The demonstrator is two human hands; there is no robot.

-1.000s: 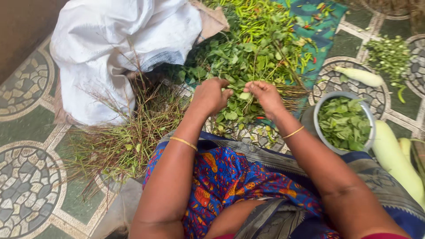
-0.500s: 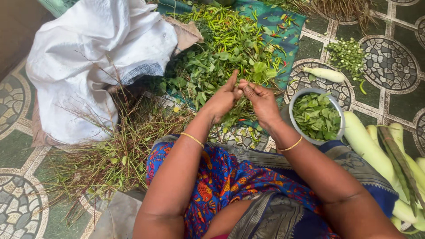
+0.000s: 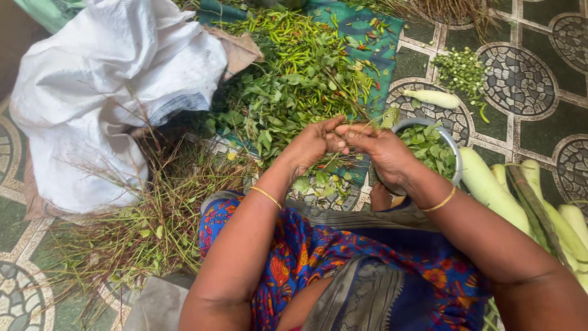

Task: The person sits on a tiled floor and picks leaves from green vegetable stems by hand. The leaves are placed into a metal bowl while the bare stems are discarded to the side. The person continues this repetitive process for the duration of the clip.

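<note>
Leafy stem (image 3: 350,103), thin and dark, rises slanting from between my two hands, above the heap of green leaves (image 3: 275,110) spread on the teal cloth (image 3: 367,37) on the floor. My left hand (image 3: 312,146) is closed, thumb and fingertips pinching the lower end of the stem; my right hand (image 3: 383,150) meets it fingertip to fingertip, likewise pinched shut on the same sprig. Both wrists are bent inward and carry a thin gold bangle; the forearms converge from the lap, elbows held wide.

Just under my right hand stands a metal bowl (image 3: 452,150) already holding plucked leaves. Green chillies (image 3: 294,37) lie further off on the cloth, a white sack (image 3: 104,92) lies to the left, stripped stalks (image 3: 147,220) are piled near my left knee, and pale gourds (image 3: 490,184) lie at the right.

Risks, as I judge them: the stem is slender and could snap at the pinch if pulled crosswise, leaving leaves on the broken piece; loosened leaves could fall short of the bowl onto the patterned floor tiles (image 3: 527,79), since the hands work beside its rim and not over its middle.
</note>
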